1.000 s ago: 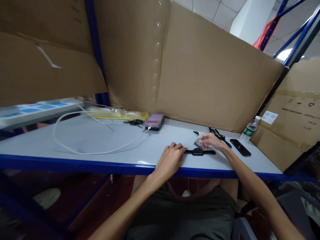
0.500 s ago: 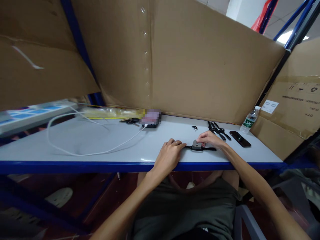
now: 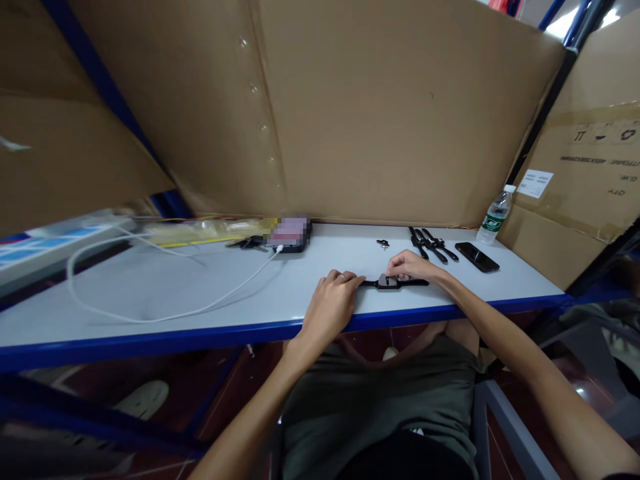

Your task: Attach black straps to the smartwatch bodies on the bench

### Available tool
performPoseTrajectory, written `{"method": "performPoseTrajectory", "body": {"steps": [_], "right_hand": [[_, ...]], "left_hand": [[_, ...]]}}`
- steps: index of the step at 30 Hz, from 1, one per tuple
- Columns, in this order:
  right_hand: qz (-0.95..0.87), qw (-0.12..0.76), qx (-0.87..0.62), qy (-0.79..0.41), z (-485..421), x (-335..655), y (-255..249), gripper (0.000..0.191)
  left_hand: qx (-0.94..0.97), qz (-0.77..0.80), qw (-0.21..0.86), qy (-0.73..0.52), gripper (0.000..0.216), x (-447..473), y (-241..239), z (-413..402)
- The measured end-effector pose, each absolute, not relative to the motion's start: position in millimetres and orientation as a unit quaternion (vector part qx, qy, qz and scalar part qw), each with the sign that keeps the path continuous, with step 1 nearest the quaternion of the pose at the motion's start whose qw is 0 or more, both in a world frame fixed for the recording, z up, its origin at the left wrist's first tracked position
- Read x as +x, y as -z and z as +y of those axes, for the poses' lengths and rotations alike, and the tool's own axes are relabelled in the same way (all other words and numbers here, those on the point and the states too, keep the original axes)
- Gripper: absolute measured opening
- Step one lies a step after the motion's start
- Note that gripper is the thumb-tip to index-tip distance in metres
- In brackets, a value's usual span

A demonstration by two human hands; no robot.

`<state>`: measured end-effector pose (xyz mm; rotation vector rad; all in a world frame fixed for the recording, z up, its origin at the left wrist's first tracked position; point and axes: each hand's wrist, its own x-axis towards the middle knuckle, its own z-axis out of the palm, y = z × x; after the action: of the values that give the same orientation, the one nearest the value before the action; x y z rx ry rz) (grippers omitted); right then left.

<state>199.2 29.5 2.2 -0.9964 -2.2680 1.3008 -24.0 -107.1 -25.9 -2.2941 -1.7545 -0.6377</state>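
A black spokeshave (image 3: pixel 415 283) lies across the tabletop close to its front edge. The fingers of my left hand (image 3: pixel 334 293) are closed on its left handle end. My right hand (image 3: pixel 411 265) pinches the top of a grey metal blade (image 3: pixel 384 279), whose lower edge meets the spokeshave's middle; whether it is fully seated I cannot tell. Beyond my right hand lie several black spokeshaves (image 3: pixel 433 246) side by side. A small dark metal part (image 3: pixel 383 243), perhaps with a screw, rests behind the blade.
On the right are a dark phone (image 3: pixel 477 257) and a water bottle (image 3: pixel 495 217). A blurred-out device (image 3: pixel 287 235) with a white cable (image 3: pixel 200 310) sits left of centre, beside keys (image 3: pixel 249 243). Cardboard (image 3: pixel 380 113) walls the back. The blue table edge (image 3: pixel 280 331) faces me.
The camera view has turned and shifted. Both hands stay at the spokeshave, and the blade's dark slot shows more plainly between the right fingers and the tool's body.
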Motion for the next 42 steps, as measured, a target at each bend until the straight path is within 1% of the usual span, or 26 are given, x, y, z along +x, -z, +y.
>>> {"method": "performPoseTrajectory", "body": {"steps": [6,12,16,17,19,22,23,24,28,32,37,42], "right_hand": [[-0.8,0.176,-0.353,-0.452,29,199,-3,0.026],[-0.789,0.174,-0.366,-0.461,26,200,-5,0.023],[-0.774,0.219,-0.393,-0.445,34,201,-7,0.017],[-0.773,0.237,-0.414,-0.418,39,200,-9,0.015],[-0.784,0.251,-0.469,-0.321,53,197,-15,0.016],[-0.811,0.207,-0.53,-0.137,79,185,-26,0.018],[-0.816,0.185,-0.539,-0.095,88,180,-29,0.017],[-0.815,0.176,-0.546,-0.083,96,174,-32,0.015],[-0.798,0.139,-0.575,-0.115,121,148,-35,0.013],[-0.77,0.103,-0.602,-0.184,135,132,-29,0.025],[-0.736,0.113,-0.61,-0.269,139,133,-24,0.031],[-0.72,0.144,-0.606,-0.306,139,137,-23,0.041]], "left_hand": [[-0.769,-0.6,0.094,0.203,0.044,-21,21,-111],[-0.763,-0.608,0.099,0.197,0.037,-17,17,-114],[-0.757,-0.614,0.099,0.203,0.036,-15,17,-113],[-0.757,-0.614,0.097,0.203,0.037,-15,17,-113],[-0.759,-0.612,0.095,0.202,0.036,-16,17,-113],[-0.761,-0.609,0.097,0.203,0.036,-17,19,-113],[-0.76,-0.609,0.098,0.203,0.036,-17,19,-112],[-0.76,-0.609,0.1,0.203,0.036,-17,20,-112],[-0.762,-0.608,0.099,0.202,0.036,-19,22,-112],[-0.763,-0.609,0.092,0.199,0.037,-19,22,-112],[-0.762,-0.612,0.086,0.192,0.036,-19,18,-113],[-0.762,-0.61,0.084,0.198,0.036,-19,18,-113]]}}
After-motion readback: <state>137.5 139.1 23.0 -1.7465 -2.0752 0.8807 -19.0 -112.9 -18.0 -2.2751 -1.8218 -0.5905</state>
